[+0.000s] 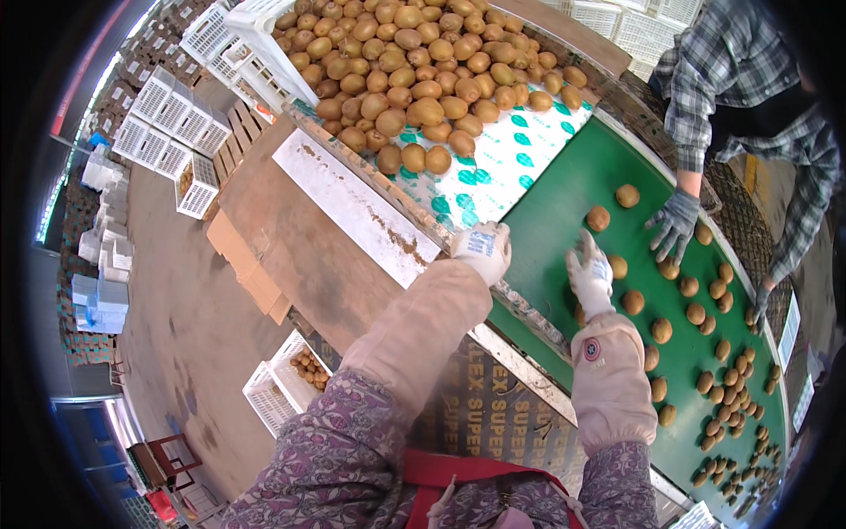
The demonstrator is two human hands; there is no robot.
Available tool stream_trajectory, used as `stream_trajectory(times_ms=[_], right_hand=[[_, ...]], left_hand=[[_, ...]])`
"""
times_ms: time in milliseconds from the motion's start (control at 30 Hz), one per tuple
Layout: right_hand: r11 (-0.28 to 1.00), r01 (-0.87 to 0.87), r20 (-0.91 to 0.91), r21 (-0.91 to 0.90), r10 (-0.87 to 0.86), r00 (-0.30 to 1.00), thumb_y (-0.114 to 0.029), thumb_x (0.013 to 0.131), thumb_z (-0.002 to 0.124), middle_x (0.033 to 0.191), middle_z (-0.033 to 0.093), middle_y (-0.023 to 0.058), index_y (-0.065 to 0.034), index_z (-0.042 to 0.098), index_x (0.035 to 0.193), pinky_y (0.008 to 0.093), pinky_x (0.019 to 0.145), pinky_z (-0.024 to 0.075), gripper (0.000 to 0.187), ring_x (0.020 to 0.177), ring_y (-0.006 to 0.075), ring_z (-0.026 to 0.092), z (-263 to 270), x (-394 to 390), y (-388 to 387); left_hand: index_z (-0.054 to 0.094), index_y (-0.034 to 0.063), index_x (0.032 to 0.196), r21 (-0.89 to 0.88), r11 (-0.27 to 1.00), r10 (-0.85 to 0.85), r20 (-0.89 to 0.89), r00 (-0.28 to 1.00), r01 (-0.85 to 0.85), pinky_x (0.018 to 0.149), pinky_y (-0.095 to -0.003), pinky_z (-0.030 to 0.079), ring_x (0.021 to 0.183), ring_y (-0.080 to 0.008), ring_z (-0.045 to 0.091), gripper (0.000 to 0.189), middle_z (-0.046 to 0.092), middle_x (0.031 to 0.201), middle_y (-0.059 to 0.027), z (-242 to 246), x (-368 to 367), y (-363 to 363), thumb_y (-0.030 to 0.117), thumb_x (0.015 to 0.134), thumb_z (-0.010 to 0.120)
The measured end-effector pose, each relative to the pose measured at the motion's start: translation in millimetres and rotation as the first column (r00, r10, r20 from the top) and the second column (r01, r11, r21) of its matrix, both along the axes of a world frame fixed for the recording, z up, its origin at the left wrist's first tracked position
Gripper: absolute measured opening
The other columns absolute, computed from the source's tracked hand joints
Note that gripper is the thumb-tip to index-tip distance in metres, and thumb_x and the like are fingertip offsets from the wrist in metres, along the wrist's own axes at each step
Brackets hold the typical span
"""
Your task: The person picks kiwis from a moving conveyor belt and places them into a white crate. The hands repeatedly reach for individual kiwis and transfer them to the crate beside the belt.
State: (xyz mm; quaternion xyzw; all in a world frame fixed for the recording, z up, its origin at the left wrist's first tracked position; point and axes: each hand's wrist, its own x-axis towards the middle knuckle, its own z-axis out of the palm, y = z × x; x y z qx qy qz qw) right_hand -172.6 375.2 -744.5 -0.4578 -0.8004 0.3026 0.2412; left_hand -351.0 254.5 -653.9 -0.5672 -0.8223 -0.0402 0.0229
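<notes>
My left hand (pixel 481 251), in a white glove, has curled fingers at the near side rail (pixel 532 317), where the printed sheet meets the green conveyor belt (pixel 542 218). Whether those fingers hold anything is hidden. Over the belt, my right hand (pixel 590 272), also gloved, points away from me with fingers apart and no fruit visible in it. Just beyond its fingertips lies a kiwifruit (pixel 598 218). Another kiwifruit (pixel 617 266) is close to its right side. One more kiwifruit (pixel 579 315) shows partly beside my right wrist.
A heap of kiwifruit (pixel 423 73) covers much of the printed sheet (pixel 509 155). Across the belt, a co-worker's grey-gloved hand (pixel 675 221) reaches over the fruit. Many kiwifruit lie down the belt at lower right. White plastic crates (pixel 168 119) stand at left; a crate (pixel 274 400) is below.
</notes>
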Motion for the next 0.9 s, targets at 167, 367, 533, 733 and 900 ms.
stream_trajectory(times_ms=[167,367,533,733,900], right_hand=[[0.878,-0.373,0.084,0.299,0.365,0.927,-0.02,0.081,0.059,0.124,0.05,0.0184,-0.0184,0.038,0.136,0.0433,0.084,0.0493,0.059,0.104,0.0361,0.056,89,-144,27],[0.76,-0.507,0.22,0.406,0.457,0.862,-0.006,0.078,0.053,0.137,0.042,0.0142,-0.0192,0.045,0.131,0.042,0.086,0.0502,0.055,0.108,0.0327,0.057,78,-244,55],[0.883,-0.388,-0.514,-0.263,0.212,0.831,-0.024,0.077,0.057,0.108,0.055,0.0111,-0.0123,0.051,0.124,0.0367,0.076,0.0501,0.049,0.087,0.0244,0.06,67,-188,48],[0.474,-0.626,-0.712,-0.619,-0.675,0.194,-0.045,0.086,0.055,0.115,0.056,0.0096,-0.0142,0.051,0.125,0.0308,0.06,0.0518,0.049,0.082,0.0238,0.061,63,-54,-27],[0.373,-0.6,-0.612,-0.708,-0.747,0.258,-0.051,0.089,0.051,0.117,0.055,0.0099,-0.0114,0.048,0.126,0.0232,0.048,0.0489,0.054,0.083,0.0273,0.062,22,28,-58]], left_hand=[[0.058,0.013,0.089,0.074,0.995,-0.065,0.016,0.998,0.064,0.072,-0.0451,0.05,0.085,-0.0295,0.062,0.013,0.063,0.087,-0.0103,-5,-5,-4,0.025,0.083,0.054],[0.062,0.0089,0.096,-0.007,0.994,0.112,0.224,0.968,-0.113,0.072,-0.0367,0.05,0.085,-0.026,0.064,0.028,0.065,0.092,-0.0105,0,2,-5,0.03,0.076,0.062],[0.061,0.0078,0.098,-0.105,0.981,-0.157,0.084,0.984,0.165,0.076,-0.0398,0.05,0.091,-0.028,0.062,0.025,0.063,0.097,-0.0091,6,-4,-3,0.026,0.083,0.055],[0.059,0.0118,0.107,0.132,0.971,-0.228,0.246,0.942,0.2,0.081,-0.0405,0.05,0.097,-0.03,0.06,0.027,0.06,0.108,-0.0119,10,-12,-7,0.026,0.085,0.055],[0.056,0.0119,0.114,0.581,0.782,-0.111,-0.227,0.968,0.226,0.088,-0.044,0.045,0.099,-0.0332,0.055,0.038,0.053,0.123,-0.0127,58,-145,35,0.017,0.077,0.061]])
